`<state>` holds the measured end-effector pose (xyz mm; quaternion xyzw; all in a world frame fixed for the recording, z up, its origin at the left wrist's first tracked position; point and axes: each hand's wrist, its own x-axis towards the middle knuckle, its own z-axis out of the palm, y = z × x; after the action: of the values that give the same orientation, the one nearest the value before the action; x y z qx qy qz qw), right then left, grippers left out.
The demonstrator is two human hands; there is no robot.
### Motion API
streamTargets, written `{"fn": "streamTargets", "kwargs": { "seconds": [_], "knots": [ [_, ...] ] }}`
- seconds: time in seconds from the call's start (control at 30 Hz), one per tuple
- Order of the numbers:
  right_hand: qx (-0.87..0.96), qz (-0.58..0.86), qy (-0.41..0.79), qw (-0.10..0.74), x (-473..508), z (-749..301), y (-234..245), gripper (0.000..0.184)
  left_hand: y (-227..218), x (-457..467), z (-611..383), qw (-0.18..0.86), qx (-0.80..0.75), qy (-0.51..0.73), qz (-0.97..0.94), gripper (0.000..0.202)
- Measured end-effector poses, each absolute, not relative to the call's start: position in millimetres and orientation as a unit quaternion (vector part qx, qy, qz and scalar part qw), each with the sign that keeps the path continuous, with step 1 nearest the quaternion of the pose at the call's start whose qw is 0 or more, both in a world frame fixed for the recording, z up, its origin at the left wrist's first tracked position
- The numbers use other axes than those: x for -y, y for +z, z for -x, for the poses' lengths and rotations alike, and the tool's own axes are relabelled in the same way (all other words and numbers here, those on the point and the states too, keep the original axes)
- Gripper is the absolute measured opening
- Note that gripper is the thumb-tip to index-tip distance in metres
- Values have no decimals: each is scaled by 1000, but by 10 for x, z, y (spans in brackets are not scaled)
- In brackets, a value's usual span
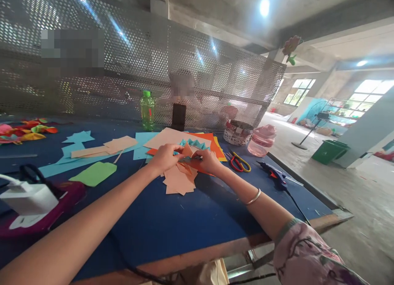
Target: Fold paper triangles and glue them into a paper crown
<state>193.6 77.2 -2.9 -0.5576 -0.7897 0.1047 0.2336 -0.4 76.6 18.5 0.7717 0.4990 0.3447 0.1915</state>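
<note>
My left hand [165,157] and my right hand [209,160] meet over a folded peach paper piece [187,152], both pinching it just above a pile of peach paper pieces [178,180] on the blue table [172,227]. A folded teal zigzag strip [193,143] lies right behind my fingers on orange and peach sheets [172,138]. My right wrist wears a bangle.
Red and yellow scissors [239,162] and a blue glue gun [275,177] lie to the right. Behind stand a green bottle [147,110], a dark phone [179,117], a round tin [237,132] and a pink jar [262,140]. Paper scraps [94,173] and a white charger [29,198] are left. A perforated metal screen [123,71] backs the table.
</note>
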Motion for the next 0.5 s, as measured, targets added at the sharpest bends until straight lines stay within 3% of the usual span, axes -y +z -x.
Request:
{"fn": "streamTargets", "kwargs": {
  "seconds": [0.17,0.5],
  "knots": [
    [787,557,84,250,-771,-1932,-92,21,112,-900,-64,205,-488,346,-774,23],
    [798,544,78,248,-830,-1954,-162,14,104,-909,-98,171,-457,322,-811,20]
  ]
}}
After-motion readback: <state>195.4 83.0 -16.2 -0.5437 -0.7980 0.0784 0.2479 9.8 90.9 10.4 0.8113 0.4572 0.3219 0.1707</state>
